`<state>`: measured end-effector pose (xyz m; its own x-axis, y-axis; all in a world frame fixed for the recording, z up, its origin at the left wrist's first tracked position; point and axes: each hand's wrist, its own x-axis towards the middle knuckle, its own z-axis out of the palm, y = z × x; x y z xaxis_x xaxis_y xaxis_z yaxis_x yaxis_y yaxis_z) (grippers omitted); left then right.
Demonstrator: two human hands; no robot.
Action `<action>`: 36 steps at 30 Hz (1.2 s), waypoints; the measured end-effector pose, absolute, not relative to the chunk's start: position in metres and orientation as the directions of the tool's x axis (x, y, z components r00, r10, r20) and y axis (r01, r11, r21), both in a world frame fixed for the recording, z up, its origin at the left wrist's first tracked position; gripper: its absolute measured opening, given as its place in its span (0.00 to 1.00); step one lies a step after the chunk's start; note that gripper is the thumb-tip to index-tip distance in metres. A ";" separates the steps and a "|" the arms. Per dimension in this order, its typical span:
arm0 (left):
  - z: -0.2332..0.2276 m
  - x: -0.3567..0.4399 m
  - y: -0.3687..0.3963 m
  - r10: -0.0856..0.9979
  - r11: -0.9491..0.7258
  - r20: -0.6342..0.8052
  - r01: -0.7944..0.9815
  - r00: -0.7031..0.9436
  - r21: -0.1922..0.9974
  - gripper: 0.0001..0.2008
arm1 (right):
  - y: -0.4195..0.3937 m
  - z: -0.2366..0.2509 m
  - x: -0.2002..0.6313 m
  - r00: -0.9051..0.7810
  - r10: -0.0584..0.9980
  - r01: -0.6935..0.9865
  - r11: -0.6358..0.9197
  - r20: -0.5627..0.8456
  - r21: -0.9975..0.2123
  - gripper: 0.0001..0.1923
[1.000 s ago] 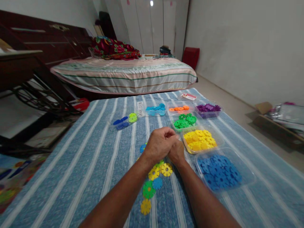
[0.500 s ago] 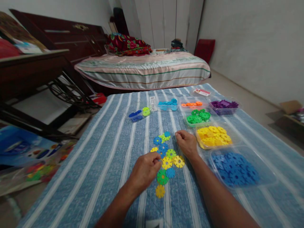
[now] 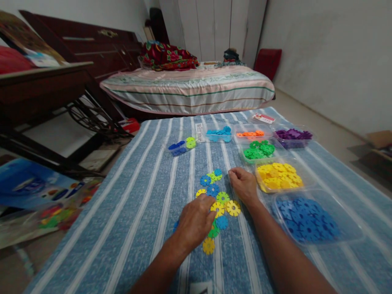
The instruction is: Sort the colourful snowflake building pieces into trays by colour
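Observation:
Slotted plastic discs in blue, green and yellow lie in an uneven group on the striped cloth (image 3: 147, 204). My left hand (image 3: 197, 216) is closed over the group, fingers curled down beside a yellow disc (image 3: 217, 209); whatever is in its fingertips is hidden. A blue disc (image 3: 175, 226) peeks out left of this hand. My right hand (image 3: 243, 185) rests closed just right of the group, thumb and fingers together, and I cannot make out anything in them. Nearest to it are a light green disc (image 3: 223, 198) and another yellow disc (image 3: 233, 208).
Clear plastic tubs stand along the right: blue discs (image 3: 306, 220), yellow discs (image 3: 278, 175), green discs (image 3: 259, 150) and purple pieces (image 3: 292, 134). Farther back are orange discs (image 3: 251, 134), light blue discs (image 3: 219, 132) and a small dark blue tub (image 3: 177, 148). A bed (image 3: 190, 92) stands beyond.
My left hand has shifted right across the discs, now covering part of the green one and exposing a blue disc at its left. The right hand keeps its place; the view has shifted slightly.

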<state>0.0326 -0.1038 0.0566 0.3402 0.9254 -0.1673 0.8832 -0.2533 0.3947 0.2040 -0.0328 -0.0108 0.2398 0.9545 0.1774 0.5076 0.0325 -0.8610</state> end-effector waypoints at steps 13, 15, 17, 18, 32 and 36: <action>0.064 0.042 -0.101 0.898 -0.259 -0.280 0.921 0.340 0.291 0.13 | -0.033 -0.012 0.204 0.239 0.950 0.533 0.045 0.201 -0.845 0.15; 0.062 0.042 -0.101 0.905 -0.252 -0.261 0.918 0.335 0.306 0.12 | -0.033 -0.012 0.203 0.240 0.947 0.532 0.055 0.212 -0.845 0.15; 0.058 0.041 -0.101 0.910 -0.250 -0.242 0.912 0.336 0.326 0.12 | -0.032 -0.012 0.203 0.239 0.949 0.523 0.054 0.207 -0.851 0.15; 0.057 0.040 -0.101 0.911 -0.253 -0.231 0.906 0.341 0.340 0.11 | -0.032 -0.012 0.203 0.236 0.951 0.519 0.051 0.200 -0.853 0.15; 0.072 0.038 -0.077 0.915 -0.071 -0.200 0.628 0.351 0.775 0.05 | -0.028 -0.010 0.201 0.232 0.945 0.554 0.067 0.230 -0.830 0.15; 0.089 0.073 -0.059 0.932 -0.080 -0.128 0.538 0.338 0.839 0.05 | -0.027 -0.015 0.201 0.223 0.951 0.538 0.064 0.215 -0.841 0.13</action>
